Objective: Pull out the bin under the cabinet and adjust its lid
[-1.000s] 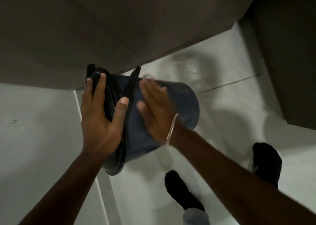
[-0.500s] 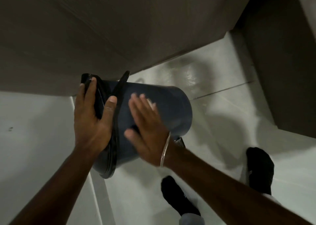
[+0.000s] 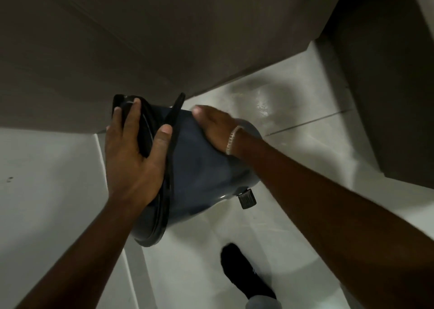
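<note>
A person tilts a dark blue round plastic pedal bin [image 3: 202, 167] on its side above a pale tiled floor [image 3: 305, 158], close to a dark brown cabinet front [image 3: 164, 38]. The left hand [image 3: 133, 158] grips the bin's black rim and lid [image 3: 145, 125], fingers curled over the lid's edge and thumb pressed against the black band, so the top is clamped between them. The right hand [image 3: 216, 127] lies flat on the upper wall of the bin, fingers straight and together, touching rather than gripping; a pale beaded bracelet [image 3: 232, 138] circles its wrist.

Compared with 1 second ago, the right hand has slid from the near side of the bin across to its far, upper side, and the bin has turned enough to bring its black foot pedal [image 3: 246, 198] into view at the base. That suggests the wiping or rubbing of the bin's wall is working its way round the body, with the left hand serving as the anchor.

Below, 1 black-socked foot [image 3: 244, 273] stands on the floor.
</note>
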